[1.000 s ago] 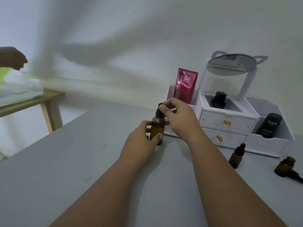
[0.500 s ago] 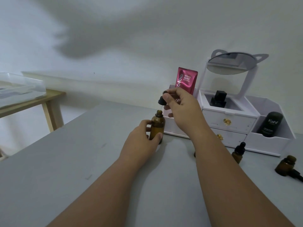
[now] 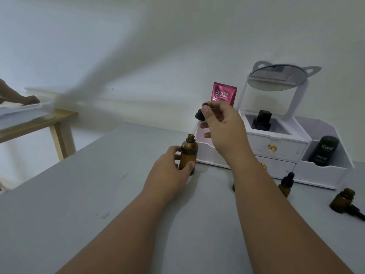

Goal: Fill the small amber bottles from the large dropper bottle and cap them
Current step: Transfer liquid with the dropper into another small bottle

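**Dropper lifted clear, big bottle open**

While the left hand (image 3: 169, 171) steadies the big bottle (image 3: 188, 154) on the worktop (image 3: 79, 204), fingers (image 3: 190, 165) wrapped round its lower body, the bottle's neck stands uncapped. Above and just to the right, the right hand (image 3: 223, 123) pinches the black dropper cap (image 3: 200, 115) between thumb and fingertips; whether a pipette hangs below it, I cannot tell, since the palm hides that side.

Three small bottles wait on the worktop to the right: one mostly hidden behind the right forearm (image 3: 233, 187), one capped bottle (image 3: 285, 185) upright near the organiser (image 3: 276, 147), and one open bottle (image 3: 342, 200) farther right with its dropper (image 3: 355, 211) lying beside it.

Risks, as I judge them: the open big bottle could tip if the left grip loosens, liquid could drip on the way across, and the right forearm could knock over the small bottle behind it.
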